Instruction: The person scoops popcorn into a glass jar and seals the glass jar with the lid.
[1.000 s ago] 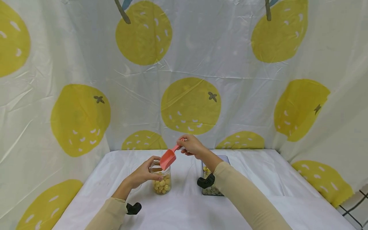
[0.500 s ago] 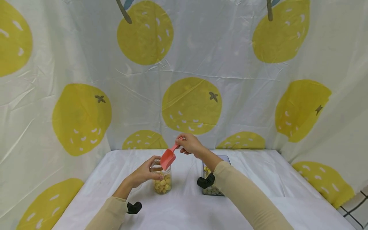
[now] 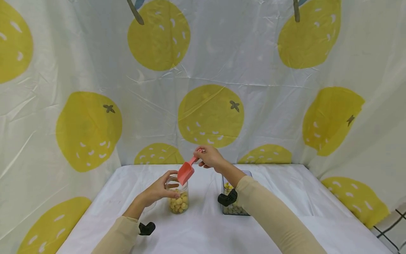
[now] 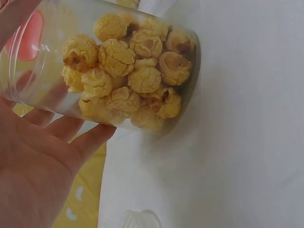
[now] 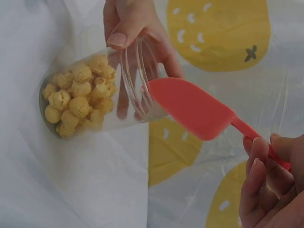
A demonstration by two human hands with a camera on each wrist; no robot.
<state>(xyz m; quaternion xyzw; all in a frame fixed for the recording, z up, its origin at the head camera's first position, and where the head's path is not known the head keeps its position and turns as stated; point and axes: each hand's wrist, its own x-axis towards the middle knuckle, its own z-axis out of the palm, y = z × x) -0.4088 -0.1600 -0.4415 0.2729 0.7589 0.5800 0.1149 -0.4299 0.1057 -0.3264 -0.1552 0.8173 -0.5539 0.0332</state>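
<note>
The left hand (image 3: 160,187) curls its fingers round the clear jar (image 5: 135,83), part-filled with popcorn (image 5: 78,95), on the white desk (image 3: 203,229). The right hand (image 3: 210,158) pinches the pink scoop (image 3: 185,173), tipped at the jar's mouth; whether they touch is hard to tell. A careless swing could knock and topple the jar if the grip slackens. The desk's back edge lies beyond; bare desk separates jar and container (image 3: 246,173), leaving sideways room.

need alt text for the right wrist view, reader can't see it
The right-hand grip holds a pink scoop at the open mouth of a clear jar partly filled with popcorn. The left-hand grip holds the jar near its rim. Behind are a white cloth and a yellow-printed curtain.
</note>
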